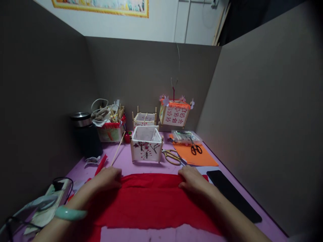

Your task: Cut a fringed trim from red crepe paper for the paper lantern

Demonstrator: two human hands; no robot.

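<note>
A wide red sheet (151, 205), thin like crepe paper or cloth, lies across the near part of the table, with a fold along its far edge. My left hand (111, 177), below a pale green bangle, has its fingers curled on the sheet's far left corner. At the far right corner, my right hand (189, 178) pinches the same edge. The fingertips of both hands are partly hidden. Just beyond the sheet stands a white box lantern (146, 151) with stick corners and painted branches. Gold-handled scissors (172, 157) lie near my right hand.
Behind are another stick-framed box (145, 117), a hanging lantern (175, 114) and a filled craft box (109, 132). A dark flask (87, 141) and power strip (47, 205) stand left. Black-handled scissors (196, 149), orange sheets (202, 159) and a black slab (232, 195) lie right. Grey panels enclose the table.
</note>
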